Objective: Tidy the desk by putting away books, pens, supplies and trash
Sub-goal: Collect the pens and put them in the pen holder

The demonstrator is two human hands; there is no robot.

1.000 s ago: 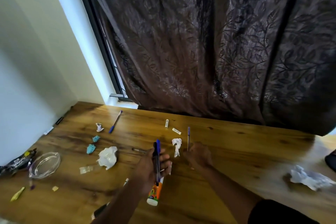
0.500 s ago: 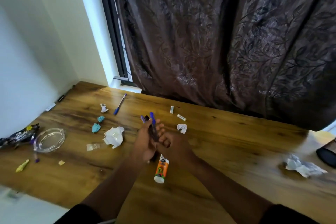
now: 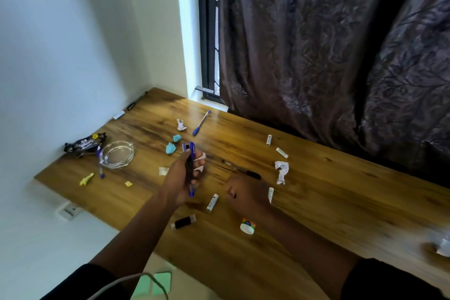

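Bundle of pens (image 3: 190, 168): clenched mid-barrel in left hand (image 3: 181, 180), above desk (image 3: 328, 202) centre. Right hand (image 3: 246, 193), at its 3 o'clock: grip blurred, cannot tell. Judged light, stiff, smooth; hold mid-shaft.

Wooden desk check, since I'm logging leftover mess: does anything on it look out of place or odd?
Yes. Crumpled white paper, two teal paper wads and yellow scraps litter the wooden desk. A blue pen and black pen lie loose. The left hand grips a bundle of pens.

The hands have parted; the left hand (image 3: 181, 179) keeps the pens (image 3: 190, 168).
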